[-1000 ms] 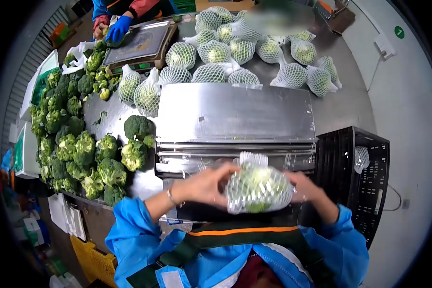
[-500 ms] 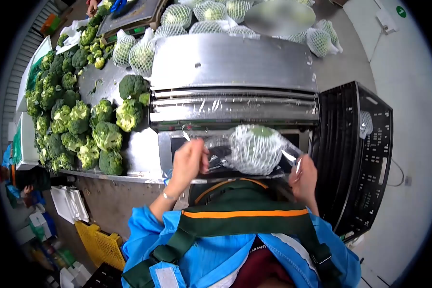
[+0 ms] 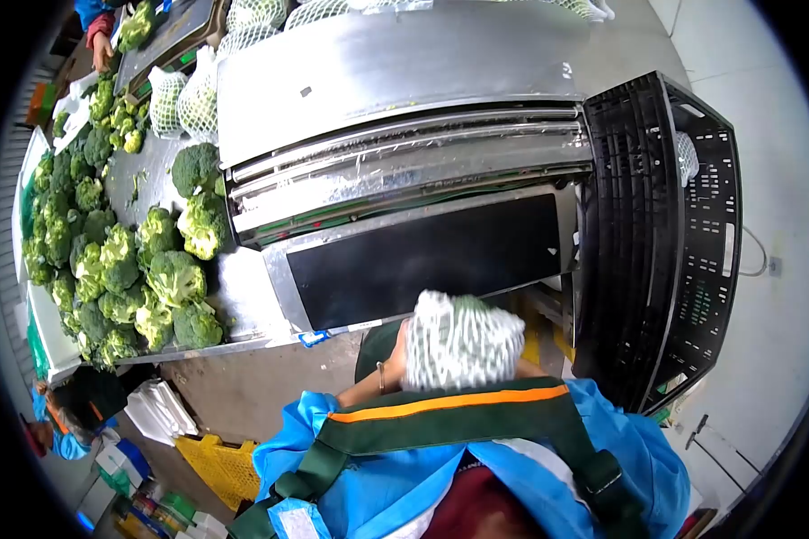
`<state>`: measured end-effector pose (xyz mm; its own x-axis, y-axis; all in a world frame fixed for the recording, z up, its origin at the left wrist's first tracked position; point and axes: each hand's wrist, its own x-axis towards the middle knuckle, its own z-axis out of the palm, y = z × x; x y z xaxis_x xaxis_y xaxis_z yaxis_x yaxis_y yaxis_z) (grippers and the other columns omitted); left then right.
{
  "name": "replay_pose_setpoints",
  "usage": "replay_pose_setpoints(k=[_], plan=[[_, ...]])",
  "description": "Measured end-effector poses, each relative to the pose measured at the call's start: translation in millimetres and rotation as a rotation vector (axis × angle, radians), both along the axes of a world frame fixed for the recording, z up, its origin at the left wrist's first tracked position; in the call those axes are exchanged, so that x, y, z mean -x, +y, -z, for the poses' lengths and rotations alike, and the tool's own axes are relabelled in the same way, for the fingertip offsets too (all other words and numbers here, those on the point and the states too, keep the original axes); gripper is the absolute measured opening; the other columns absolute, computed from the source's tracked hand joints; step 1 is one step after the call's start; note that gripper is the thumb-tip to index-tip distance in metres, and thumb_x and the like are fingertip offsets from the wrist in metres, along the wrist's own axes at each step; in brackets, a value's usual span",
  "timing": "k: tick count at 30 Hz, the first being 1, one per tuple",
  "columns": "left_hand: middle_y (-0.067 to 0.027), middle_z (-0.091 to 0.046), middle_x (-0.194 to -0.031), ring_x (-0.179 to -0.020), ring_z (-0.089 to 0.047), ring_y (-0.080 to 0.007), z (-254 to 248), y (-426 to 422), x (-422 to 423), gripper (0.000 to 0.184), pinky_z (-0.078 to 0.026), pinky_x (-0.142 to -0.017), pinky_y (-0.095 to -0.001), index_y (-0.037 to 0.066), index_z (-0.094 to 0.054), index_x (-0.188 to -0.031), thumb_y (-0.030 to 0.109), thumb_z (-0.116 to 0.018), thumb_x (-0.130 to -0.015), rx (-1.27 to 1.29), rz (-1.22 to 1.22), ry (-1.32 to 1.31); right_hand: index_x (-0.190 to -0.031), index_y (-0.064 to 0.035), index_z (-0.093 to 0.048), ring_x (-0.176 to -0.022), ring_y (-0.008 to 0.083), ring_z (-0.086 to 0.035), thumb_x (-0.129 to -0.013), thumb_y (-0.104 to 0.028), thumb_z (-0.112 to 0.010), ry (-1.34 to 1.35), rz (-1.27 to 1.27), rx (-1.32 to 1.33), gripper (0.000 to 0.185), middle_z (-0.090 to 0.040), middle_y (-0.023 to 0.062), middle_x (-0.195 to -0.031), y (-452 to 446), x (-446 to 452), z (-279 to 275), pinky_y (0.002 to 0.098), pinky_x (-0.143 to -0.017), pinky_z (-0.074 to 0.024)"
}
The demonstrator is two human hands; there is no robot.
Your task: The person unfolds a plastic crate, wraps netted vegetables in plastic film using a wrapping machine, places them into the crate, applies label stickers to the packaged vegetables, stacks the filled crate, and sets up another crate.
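A head of broccoli in a white foam net (image 3: 463, 346) is held close to my chest, just beyond the apron's orange-edged top. My left hand (image 3: 395, 362) grips its left side, the fingers partly hidden behind the net. Of my right hand (image 3: 529, 368) only a small part shows at the lower right of the bundle; its fingers are hidden behind it. Ahead lies the black plate (image 3: 431, 260) of the steel wrapping machine (image 3: 395, 63), with metal rollers behind the plate.
Many bare broccoli heads (image 3: 175, 278) crowd the steel table at left. More net-wrapped heads (image 3: 198, 101) stand behind the machine. A black crate (image 3: 638, 242) stands at right. A co-worker's hand (image 3: 102, 51) shows at top left, and a yellow crate (image 3: 216, 467) is on the floor.
The netted broccoli has moved from over the black plate back toward my chest. My hands, earlier apart and pulling clear film at its two sides, are now close around it. The view has shifted.
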<state>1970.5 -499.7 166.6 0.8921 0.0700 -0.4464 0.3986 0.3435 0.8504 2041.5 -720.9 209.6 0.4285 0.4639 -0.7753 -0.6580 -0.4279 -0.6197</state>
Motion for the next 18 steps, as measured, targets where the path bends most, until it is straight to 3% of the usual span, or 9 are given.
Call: replay_pose_setpoints(k=[3,5,7,9,11,13,15,16,18], plan=[[-0.0039,-0.051,-0.085,-0.08,-0.051,-0.0194,-24.7,-7.0,-28.6,0.024,-0.044,-0.071,-0.0299,0.003,-0.053,-0.1,0.023,-0.049,-0.089,0.509,-0.217,-0.063,-0.109,-0.0101,-0.038,-0.085,0.0163,-0.041,-0.093,-0.031,-0.04,0.018,0.061,-0.122,0.027,-0.04,0.0048,-0.096,-27.4,-12.3,-46.6,0.0311,-0.074,-0.0302],[-0.0061,-0.051,-0.093,-0.087,-0.051,-0.0207,-53.4,-13.1,-59.3,0.024,-0.043,-0.075,-0.0312,0.002,-0.051,-0.105,0.02,-0.048,-0.09,0.623,-0.297,-0.12,-0.116,-0.0103,-0.035,-0.093,0.0176,-0.04,-0.093,-0.03,-0.04,-0.062,0.098,-0.252,0.031,-0.039,0.0058,-0.105,-35.9,-29.3,-66.9,0.0324,-0.082,-0.0298],[-0.0083,-0.052,-0.101,-0.094,-0.05,-0.0221,-103.3,-9.5,-101.8,0.026,-0.043,-0.08,-0.0325,0.002,-0.049,-0.11,0.018,-0.047,-0.09,0.355,-0.163,-0.258,-0.122,-0.0105,-0.033,-0.102,0.019,-0.04,-0.093,-0.03,-0.039,-0.22,0.146,-0.444,0.036,-0.038,0.0068,-0.114,-35.2,-59.3,-78.5,0.0338,-0.089,-0.0295],[-0.0129,-0.042,-0.116,-0.108,-0.04,-0.0223,-177.6,18.7,-146.7,0.04,-0.039,-0.086,-0.0331,0.003,-0.038,-0.122,0.01,-0.054,-0.085,-0.107,0.156,-0.564,-0.129,-0.0107,-0.03,-0.11,0.0204,-0.04,-0.093,-0.029,-0.039,-0.46,0.215,-0.72,0.042,-0.038,0.0078,-0.124,-33.3,-107.8,-82.0,0.0351,-0.097,-0.0291],[-0.015,-0.044,-0.112,-0.102,-0.044,-0.0274,-216.1,59.8,-173.0,0.055,-0.041,-0.082,-0.0348,0.004,-0.035,-0.126,0.009,-0.061,-0.078,-0.856,0.543,-0.959,-0.136,-0.0108,-0.027,-0.118,0.0217,-0.04,-0.093,-0.029,-0.039,-0.613,0.395,-0.946,0.048,-0.037,0.0088,-0.133,-43.0,-169.5,-110.7,0.0364,-0.104,-0.0287],[-0.0174,-0.05,-0.11,-0.096,-0.05,-0.0337,-272.2,103.8,-175.3,0.066,-0.042,-0.085,-0.0362,0.003,-0.031,-0.132,0.022,-0.064,-0.078,-1.058,1.267,-0.601,-0.134,-0.007,-0.03,-0.118,0.025,-0.042,-0.091,-0.03,-0.041,-0.624,0.671,-0.987,0.05,-0.039,0.0101,-0.132,-69.5,-215.1,-167.3,0.0401,-0.102,-0.0324],[-0.0159,-0.058,-0.097,-0.086,-0.055,-0.0299,-290.9,132.7,-174.1,0.066,-0.045,-0.076,-0.0375,0.004,-0.032,-0.132,0.026,-0.063,-0.078,-0.405,1.687,0.128,-0.129,-0.0029,-0.037,-0.115,0.0276,-0.046,-0.092,-0.034,-0.037,-0.621,0.853,-0.982,0.048,-0.044,0.0116,-0.129,-104.9,-262.2,-191.1,0.0414,-0.099,-0.0349],[-0.0161,-0.058,-0.097,-0.086,-0.055,-0.0302,-300.1,133.7,-179.7,0.065,-0.045,-0.076,-0.0374,0.004,-0.033,-0.131,0.025,-0.063,-0.078,-0.227,1.678,0.158,-0.127,-0.0023,-0.039,-0.114,0.0271,-0.046,-0.092,-0.035,-0.036,-0.969,0.63,-0.612,0.048,-0.046,0.0122,-0.127,-115.3,-278.9,-181.6,0.0409,-0.098,-0.0356],[-0.0165,-0.058,-0.098,-0.087,-0.055,-0.0308,-293.7,131.6,-190.2,0.062,-0.045,-0.077,-0.0374,0.003,-0.035,-0.129,0.024,-0.063,-0.078,-0.111,1.534,-0.211,-0.125,-0.0007,-0.041,-0.111,0.0259,-0.048,-0.091,-0.035,-0.036,-0.931,0.486,-0.459,0.049,-0.05,0.0131,-0.122,-119.2,-315.0,-140.9,0.04,-0.095,-0.0384]])
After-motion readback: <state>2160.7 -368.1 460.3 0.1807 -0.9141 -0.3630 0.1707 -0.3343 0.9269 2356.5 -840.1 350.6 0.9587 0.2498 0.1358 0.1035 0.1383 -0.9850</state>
